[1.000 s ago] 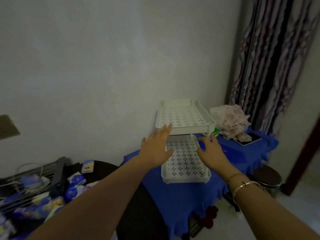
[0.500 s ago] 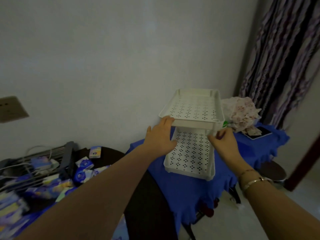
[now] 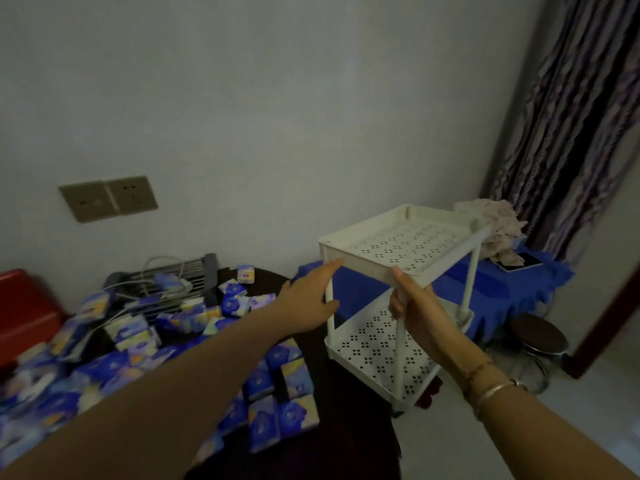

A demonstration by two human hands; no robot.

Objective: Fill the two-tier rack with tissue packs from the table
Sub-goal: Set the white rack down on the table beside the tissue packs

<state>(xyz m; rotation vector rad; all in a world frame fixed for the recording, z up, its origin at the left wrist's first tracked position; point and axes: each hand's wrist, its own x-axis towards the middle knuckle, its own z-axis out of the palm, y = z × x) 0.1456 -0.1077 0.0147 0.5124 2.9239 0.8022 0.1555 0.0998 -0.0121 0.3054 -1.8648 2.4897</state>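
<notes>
Your right grip [image 3: 420, 315] clasping a front post of the white two-tier rack [image 3: 401, 247], rack tilted in the air, your left grip [image 3: 308, 299] released with straight fingers touching its corner, blue tissue packs [image 3: 277, 382] heaped on the dark tabletop [image 3: 346, 427], their print too blurred to read

head cam | forward-down, tilted (single view) | near rack [image 3: 401, 271], table [image 3: 311, 393]

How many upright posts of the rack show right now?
3: one at the front left by the left hand, one gripped by the right hand, one at the right corner. A fourth is probably hidden behind the rack.
</notes>
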